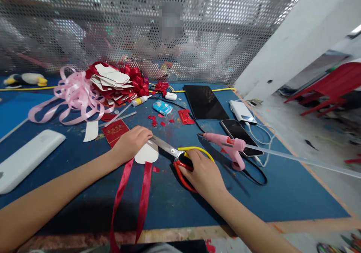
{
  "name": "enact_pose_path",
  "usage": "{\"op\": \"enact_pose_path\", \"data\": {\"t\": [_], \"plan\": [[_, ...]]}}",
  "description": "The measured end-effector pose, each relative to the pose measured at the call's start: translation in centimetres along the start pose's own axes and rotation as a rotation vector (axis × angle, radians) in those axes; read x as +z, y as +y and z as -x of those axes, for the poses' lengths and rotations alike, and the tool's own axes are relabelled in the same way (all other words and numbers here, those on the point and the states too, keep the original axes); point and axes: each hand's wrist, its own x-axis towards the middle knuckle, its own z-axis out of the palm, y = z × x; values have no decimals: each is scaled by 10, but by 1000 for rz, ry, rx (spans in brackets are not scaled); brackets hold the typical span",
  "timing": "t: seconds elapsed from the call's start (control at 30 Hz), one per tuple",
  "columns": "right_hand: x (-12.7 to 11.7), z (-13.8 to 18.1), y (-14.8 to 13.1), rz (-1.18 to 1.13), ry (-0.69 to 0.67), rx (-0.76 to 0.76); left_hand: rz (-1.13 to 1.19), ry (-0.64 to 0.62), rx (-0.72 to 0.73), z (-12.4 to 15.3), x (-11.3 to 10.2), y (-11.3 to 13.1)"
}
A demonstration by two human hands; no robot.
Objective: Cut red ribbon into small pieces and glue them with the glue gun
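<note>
My left hand (131, 143) is closed on a white heart-shaped card (147, 153) with two red ribbon tails (132, 192) hanging from it toward the table's front edge. My right hand (202, 174) grips scissors (180, 157) with one yellow and one red handle loop; the blades point left and reach the card by my left fingers. Both hands rest low over the blue table (282, 185). A small red booklet (115, 131) lies just left of my left hand.
A pink glue gun (229, 147) with a long clear stick stands right of the scissors. Behind it lie a phone (239, 134), a power bank (241, 112) and a tablet (203, 101). Pink ribbon loops (73, 96) and a pile of red-and-white cards (113, 83) sit far left. A perforated screen backs the table.
</note>
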Motion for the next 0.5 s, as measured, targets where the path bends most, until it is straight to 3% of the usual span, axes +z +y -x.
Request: {"op": "enact_pose_path", "data": {"t": [0.23, 0.37, 0.5], "plan": [[-1, 0, 2, -55, 5, -3, 279, 141, -389, -5, -6, -11], [-1, 0, 2, -61, -1, -4, 395, 217, -507, -9, -15, -23], [-4, -1, 3, -76, -34, 1, 363, 367, -590, -13, -30, -45]]}}
